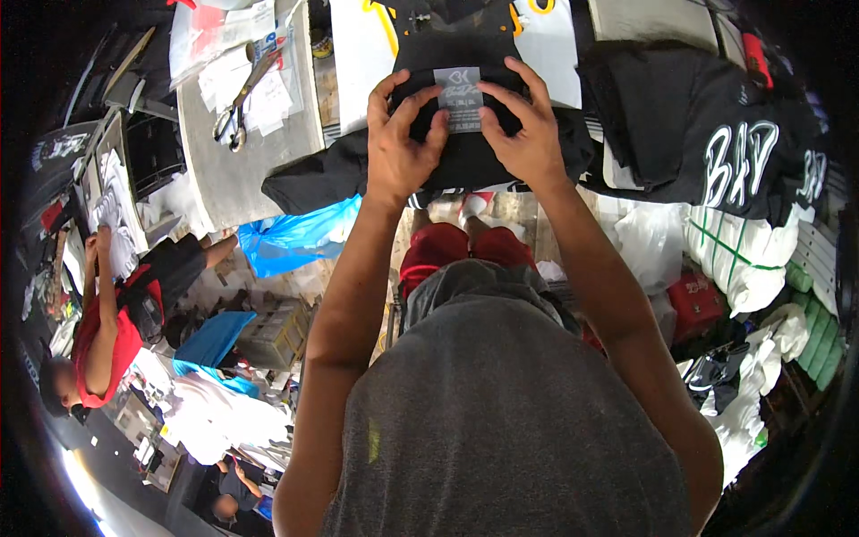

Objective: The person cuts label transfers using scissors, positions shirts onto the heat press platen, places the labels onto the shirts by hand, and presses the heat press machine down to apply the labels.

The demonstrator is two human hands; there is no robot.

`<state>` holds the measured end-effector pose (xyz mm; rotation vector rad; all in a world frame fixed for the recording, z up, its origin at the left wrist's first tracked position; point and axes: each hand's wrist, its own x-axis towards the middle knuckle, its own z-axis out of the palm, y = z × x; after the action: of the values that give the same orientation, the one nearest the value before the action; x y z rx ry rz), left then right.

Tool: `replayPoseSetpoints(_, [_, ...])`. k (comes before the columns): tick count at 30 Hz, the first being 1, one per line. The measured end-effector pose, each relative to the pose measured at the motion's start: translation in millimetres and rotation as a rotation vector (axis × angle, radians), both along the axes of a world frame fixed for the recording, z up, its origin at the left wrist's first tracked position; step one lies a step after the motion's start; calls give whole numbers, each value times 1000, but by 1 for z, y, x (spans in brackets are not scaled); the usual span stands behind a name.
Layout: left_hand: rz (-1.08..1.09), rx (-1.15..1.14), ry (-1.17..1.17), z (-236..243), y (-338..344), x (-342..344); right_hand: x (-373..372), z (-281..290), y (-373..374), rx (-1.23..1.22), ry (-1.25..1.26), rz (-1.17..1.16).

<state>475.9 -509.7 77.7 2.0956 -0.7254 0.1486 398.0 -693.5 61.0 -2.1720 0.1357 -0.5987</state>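
Observation:
A small translucent grey label sheet with white print (462,100) lies on black fabric, a garment (458,157) draped over the work surface in front of me. My left hand (404,139) has its index finger and thumb at the label's left edge, its fingers curled. At the right edge, the index finger and thumb of my right hand (530,139) hold the sheet in the same way. Both hands rest on the black fabric. Beyond the label, a dark flat piece (456,40) covers part of a white sheet with yellow marks (548,45).
Scissors (240,106) lie on papers and plastic on a grey board (201,166) at left. Another black garment with white lettering (662,125) drapes over the right side. Below hang a blue plastic bag (300,234) and white sacks (743,259). A person in red (107,345) works at far left.

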Motion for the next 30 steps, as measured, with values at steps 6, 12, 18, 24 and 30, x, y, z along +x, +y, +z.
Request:
replayPoseSetpoints(6, [-3,-6,-6,-1,1,2,1,-2,1,15,-14,-11])
replayPoseSetpoints(12, [-11,-36,13,-1,1,1,1,-2,-1,6,-30,-6])
replayPoseSetpoints(18, [-39,-61,32,-3,5,4,0,-6,-4,98,-11,25])
replayPoseSetpoints(24, [-41,-120,133,-10,8,5,0,-7,-5,133,24,39])
replayPoseSetpoints(30, [-36,-62,27,-10,6,4,-1,-2,-1,37,-21,9])
